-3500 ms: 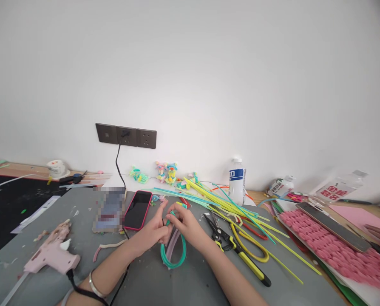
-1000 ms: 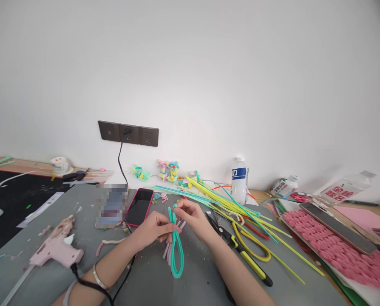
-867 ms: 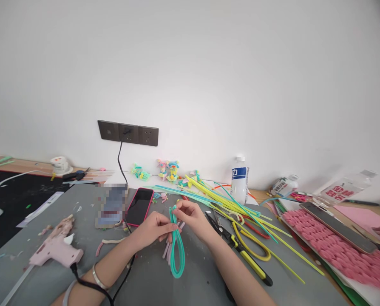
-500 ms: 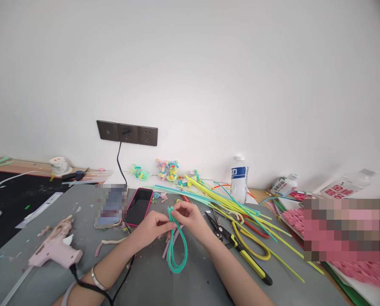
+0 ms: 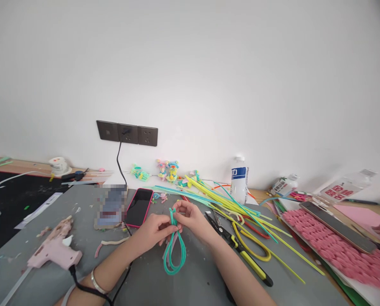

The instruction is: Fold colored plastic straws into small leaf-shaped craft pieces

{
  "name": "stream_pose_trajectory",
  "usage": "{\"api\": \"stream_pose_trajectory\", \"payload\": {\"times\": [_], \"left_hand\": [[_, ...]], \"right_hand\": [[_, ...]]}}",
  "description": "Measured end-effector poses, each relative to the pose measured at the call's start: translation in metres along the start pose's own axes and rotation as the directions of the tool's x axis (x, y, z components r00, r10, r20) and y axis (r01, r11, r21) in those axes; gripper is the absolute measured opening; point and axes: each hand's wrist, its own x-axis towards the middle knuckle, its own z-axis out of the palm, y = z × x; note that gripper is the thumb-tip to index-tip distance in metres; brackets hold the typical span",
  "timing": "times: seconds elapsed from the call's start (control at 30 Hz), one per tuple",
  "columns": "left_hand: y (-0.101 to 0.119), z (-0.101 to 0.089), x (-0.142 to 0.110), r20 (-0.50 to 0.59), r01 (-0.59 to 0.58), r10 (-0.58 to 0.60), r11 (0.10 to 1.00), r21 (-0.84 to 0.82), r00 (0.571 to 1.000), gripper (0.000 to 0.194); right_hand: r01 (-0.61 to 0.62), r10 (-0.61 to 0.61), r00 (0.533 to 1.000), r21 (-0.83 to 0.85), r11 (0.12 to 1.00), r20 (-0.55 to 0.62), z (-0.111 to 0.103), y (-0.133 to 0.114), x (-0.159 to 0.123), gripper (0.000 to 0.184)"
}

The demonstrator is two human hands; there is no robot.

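Teal fuzzy craft stems, bent into a doubled teal loop (image 5: 183, 254), hang between the two hands above the middle of a grey mat (image 5: 199, 280), the rounded end toward the wearer and the gathered strands upright at the top. The left hand (image 5: 154, 231) grips the narrow neck of the bundle, thumb laid across it. The right hand (image 5: 191, 219) pinches the same bundle just above, thumb and bent fingers closed on the strands near their upper ends. Lilac strips (image 5: 168, 255) show behind the loop; whether they touch it, I cannot tell.

Just beyond the left hand lies a phone in a bright pink case (image 5: 140, 207), with a pixelated device (image 5: 111, 208) next to it. Near the right forearm, cutters with black and yellow handles (image 5: 249, 262) rest beside a curved yellow stem (image 5: 266, 255). Long yellow and blue stems fan out past the hands, and a white bottle with a blue label (image 5: 239, 187) stands upright behind them. Small colourful figures (image 5: 172, 171) sit close to the wall. Farther left is a pink glue gun (image 5: 56, 251); far right, a dark phone (image 5: 338, 227) lies on a chunky pink woven piece (image 5: 324, 240).
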Motion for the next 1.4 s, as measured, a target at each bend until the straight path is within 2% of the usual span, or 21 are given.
{"api": "stream_pose_trajectory", "payload": {"times": [0.13,0.37,0.53,0.67,0.77,0.87,0.93,1.03,1.13,1.23,1.27,1.33,1.4], "left_hand": [[0.001,-0.002,-0.002,0.065,0.048,-0.043,0.996,-0.081,0.997,0.036],[0.000,-0.007,-0.001,0.198,0.154,-0.103,0.952,-0.265,0.975,0.041],[0.002,-0.007,-0.001,0.259,0.261,-0.163,0.875,-0.407,0.952,0.037],[0.004,-0.008,-0.002,0.321,0.370,-0.231,0.790,-0.488,0.918,0.040],[0.003,-0.007,-0.004,0.429,0.425,-0.195,0.723,-0.545,0.882,0.040],[-0.001,-0.005,-0.004,0.466,0.441,-0.149,0.652,-0.617,0.872,0.039],[-0.001,-0.004,-0.004,0.441,0.432,-0.160,0.647,-0.629,0.883,0.039],[0.000,-0.005,-0.003,0.349,0.358,-0.170,0.722,-0.592,0.922,0.038],[0.002,-0.009,-0.002,0.271,0.290,-0.167,0.805,-0.518,0.948,0.037],[0.001,-0.014,-0.001,0.160,0.219,-0.161,0.848,-0.483,0.974,0.039],[0.001,-0.016,0.000,0.101,0.189,-0.160,0.854,-0.485,0.982,0.039],[0.001,-0.019,0.001,-0.034,0.125,-0.163,0.860,-0.496,0.986,0.040],[0.001,-0.022,0.002,-0.157,0.054,-0.155,0.858,-0.511,0.975,0.040]], "right_hand": [[-0.101,0.098,0.989,0.031,0.994,0.107,-0.002,-0.005,-0.004,0.035],[-0.117,0.106,0.982,0.063,0.991,0.158,0.003,-0.008,-0.009,0.032],[-0.147,0.130,0.968,0.067,0.987,0.214,0.004,-0.008,-0.010,0.034],[-0.082,0.070,0.972,0.043,0.996,0.224,0.001,-0.008,-0.010,0.032],[-0.044,0.036,0.945,0.018,0.999,0.324,0.002,-0.009,-0.012,0.030],[-0.028,0.005,0.927,0.056,0.998,0.376,0.006,-0.011,-0.014,0.028],[0.022,-0.050,0.939,0.088,0.996,0.339,0.008,-0.010,-0.014,0.025],[0.084,-0.101,0.956,0.073,0.994,0.274,0.010,-0.009,-0.012,0.026],[0.109,-0.111,0.964,0.021,0.994,0.241,0.011,-0.010,-0.009,0.029],[0.206,-0.186,0.965,-0.097,0.974,0.183,0.002,-0.017,-0.008,0.030],[0.237,-0.214,0.966,-0.164,0.958,0.146,-0.004,-0.020,-0.011,0.033],[0.230,-0.248,0.969,-0.342,0.911,-0.009,-0.023,-0.026,-0.022,0.034],[0.100,-0.245,0.949,-0.548,0.831,-0.198,-0.046,-0.028,-0.043,0.033]]}}
